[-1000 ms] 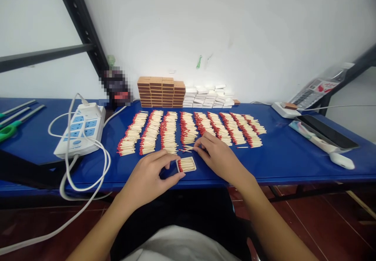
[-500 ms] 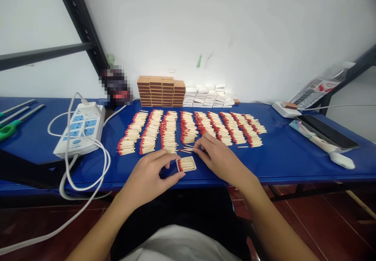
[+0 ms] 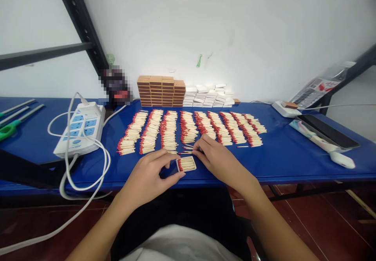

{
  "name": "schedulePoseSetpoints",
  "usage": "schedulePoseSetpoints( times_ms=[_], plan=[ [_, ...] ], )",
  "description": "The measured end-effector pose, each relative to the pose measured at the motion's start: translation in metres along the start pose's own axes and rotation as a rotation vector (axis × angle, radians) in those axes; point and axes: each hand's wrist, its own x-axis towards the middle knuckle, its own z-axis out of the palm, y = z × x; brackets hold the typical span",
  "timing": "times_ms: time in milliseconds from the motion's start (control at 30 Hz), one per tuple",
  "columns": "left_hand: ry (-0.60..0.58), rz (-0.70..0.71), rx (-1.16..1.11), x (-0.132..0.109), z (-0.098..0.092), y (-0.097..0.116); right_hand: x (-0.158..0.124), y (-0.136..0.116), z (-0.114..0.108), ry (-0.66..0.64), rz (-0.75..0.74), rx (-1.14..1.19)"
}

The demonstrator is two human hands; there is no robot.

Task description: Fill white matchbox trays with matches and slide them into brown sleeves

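A small open matchbox tray [image 3: 186, 164] full of red-tipped matches lies near the front edge of the blue table [image 3: 293, 155]. My left hand [image 3: 149, 177] rests against the tray's left side, thumb and forefinger curled round it. My right hand [image 3: 217, 157] sits just right of the tray, its fingertips pinched on a few loose matches [image 3: 186, 149] lying in front of the rows. Several rows of red-tipped matches [image 3: 190, 130] stretch across the table behind both hands.
Brown matchbox sleeves [image 3: 161, 91] and white trays [image 3: 208, 96] are stacked at the wall. A white power strip [image 3: 80, 129] with looping cables lies left, green-handled scissors [image 3: 11, 128] further left. A phone [image 3: 327, 131] and a white device [image 3: 321, 144] lie right.
My right hand has drawn slightly left and toward the tray, fingers closing on the loose matches. My left hand and the tray have stayed put.
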Motion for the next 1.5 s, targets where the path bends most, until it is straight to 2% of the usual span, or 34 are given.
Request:
schedulePoseSetpoints(
  times_ms=[367,1133,1333,1500],
  plan=[
    [-0.008,-0.007,-0.008,0.001,0.000,0.000,-0.008,0.009,-0.018,-0.074,0.069,0.006],
    [0.001,0.002,-0.001,-0.001,0.001,-0.002,-0.001,0.003,-0.005,-0.015,0.026,-0.002],
    [-0.007,-0.001,0.000,0.000,0.001,-0.001,-0.010,-0.015,-0.018,0.001,-0.007,0.032],
    [0.000,0.004,0.003,0.000,0.000,-0.001,-0.016,-0.030,-0.023,-0.050,-0.068,0.036]
  ],
)
